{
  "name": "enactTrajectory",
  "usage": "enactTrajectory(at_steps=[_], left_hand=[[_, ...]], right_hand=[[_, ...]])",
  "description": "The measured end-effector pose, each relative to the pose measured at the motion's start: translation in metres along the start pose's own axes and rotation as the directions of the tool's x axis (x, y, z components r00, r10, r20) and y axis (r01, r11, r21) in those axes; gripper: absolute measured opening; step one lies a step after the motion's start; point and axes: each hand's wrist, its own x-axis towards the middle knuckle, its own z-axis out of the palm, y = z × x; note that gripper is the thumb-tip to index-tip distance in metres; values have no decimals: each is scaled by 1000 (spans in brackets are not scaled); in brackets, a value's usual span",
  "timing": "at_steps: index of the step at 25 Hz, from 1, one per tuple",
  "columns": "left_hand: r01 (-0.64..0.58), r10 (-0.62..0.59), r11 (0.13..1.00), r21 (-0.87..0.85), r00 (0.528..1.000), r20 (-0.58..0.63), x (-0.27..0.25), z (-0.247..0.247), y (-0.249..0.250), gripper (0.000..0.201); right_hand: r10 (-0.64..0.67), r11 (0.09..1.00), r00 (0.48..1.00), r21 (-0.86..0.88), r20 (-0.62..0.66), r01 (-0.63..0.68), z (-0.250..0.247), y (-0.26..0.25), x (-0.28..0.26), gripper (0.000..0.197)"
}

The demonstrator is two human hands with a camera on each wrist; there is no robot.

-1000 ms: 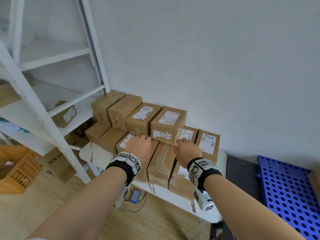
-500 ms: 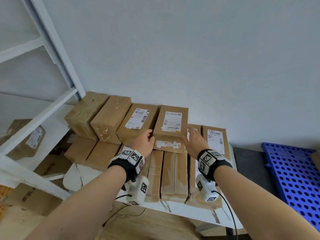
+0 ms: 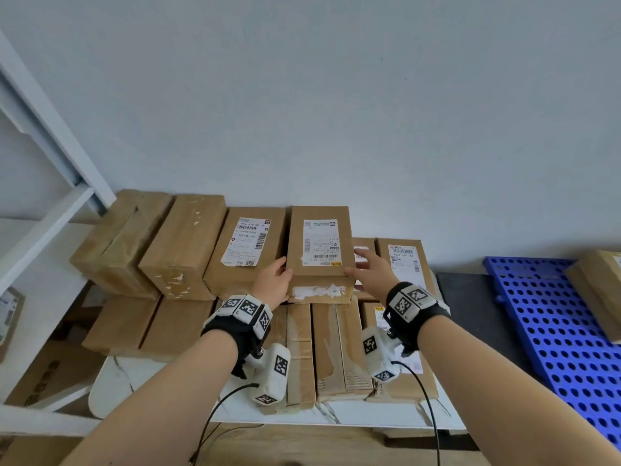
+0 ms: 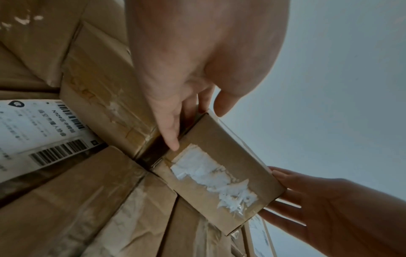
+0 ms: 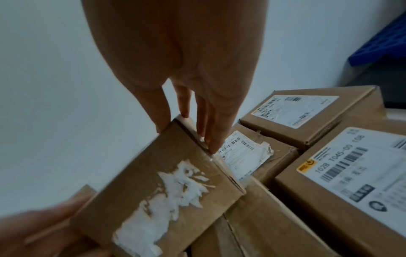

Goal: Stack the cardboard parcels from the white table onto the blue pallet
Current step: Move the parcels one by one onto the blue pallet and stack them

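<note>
Several cardboard parcels lie in two layers on the white table (image 3: 235,408). The rightmost parcel of the upper row (image 3: 319,243) carries a white label on top and torn white paper on its near end (image 4: 211,180) (image 5: 167,187). My left hand (image 3: 274,280) (image 4: 186,69) grips its near left corner, thumb hooked over the top edge and fingers down its left side. My right hand (image 3: 373,274) (image 5: 186,69) lies with straight fingers against its right side. The blue pallet (image 3: 544,331) sits to the right.
One cardboard parcel (image 3: 598,290) lies on the pallet's far right. A dark surface (image 3: 470,314) separates table and pallet. A white shelf frame (image 3: 50,183) stands at the left with more boxes under it. The wall runs close behind the parcels.
Both hands have moved forward from the lower parcels to the sides of the labelled upper parcel. The view has come closer and turned to the right.
</note>
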Motion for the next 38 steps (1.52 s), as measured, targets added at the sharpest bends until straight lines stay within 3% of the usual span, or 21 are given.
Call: enactTrajectory(at_steps=[5, 13, 20, 26, 32, 38], left_hand=[[33, -26, 981, -189, 999, 41, -14, -3, -2, 44], [-79, 97, 967, -242, 993, 62, -64, 37, 10, 50], [-154, 182, 964, -218, 976, 116, -141, 145, 26, 51], [-166, 193, 975, -149, 964, 184, -206, 258, 36, 56], [-196, 201, 980, -44, 937, 287, -212, 352, 41, 58], [-145, 138, 989, -2, 935, 327, -173, 427, 36, 61]], right_hand=[[-17, 1000, 1000, 15, 17, 17, -6, -2, -9, 69], [-141, 986, 988, 82, -58, 146, -65, 22, -70, 67], [-189, 970, 976, 135, -106, 203, -162, 80, -143, 66], [-138, 976, 979, 150, -148, 160, -259, 148, -209, 66], [-85, 978, 977, 170, -197, 120, -339, 201, -226, 66], [-12, 981, 981, 188, -192, 49, -393, 244, -188, 69]])
